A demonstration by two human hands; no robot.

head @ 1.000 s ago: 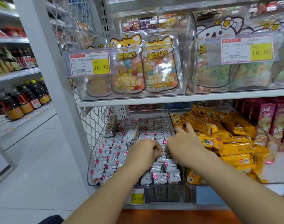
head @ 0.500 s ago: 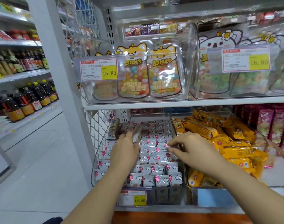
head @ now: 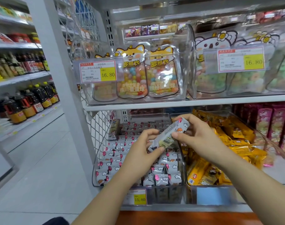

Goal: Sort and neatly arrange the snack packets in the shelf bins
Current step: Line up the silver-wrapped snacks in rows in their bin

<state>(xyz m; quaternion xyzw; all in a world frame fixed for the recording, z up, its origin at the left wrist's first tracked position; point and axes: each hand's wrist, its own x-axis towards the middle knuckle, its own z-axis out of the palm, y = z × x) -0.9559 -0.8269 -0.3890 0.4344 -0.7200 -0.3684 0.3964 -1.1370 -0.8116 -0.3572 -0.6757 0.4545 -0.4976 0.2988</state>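
Our left hand (head: 141,151) and right hand (head: 201,140) both pinch the grey packet (head: 168,136), tilted toward 1 o'clock above the clear bin (head: 96,169), so we should gently line it up with the packet rows (head: 115,153).

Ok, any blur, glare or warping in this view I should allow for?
Head view: wide-angle tilts the post and bows the shelf edge; glare streaks the upper bin; tag small print is soft; pink packs at the right edge are smeared; left hand, right hand and packet fairly sharp.
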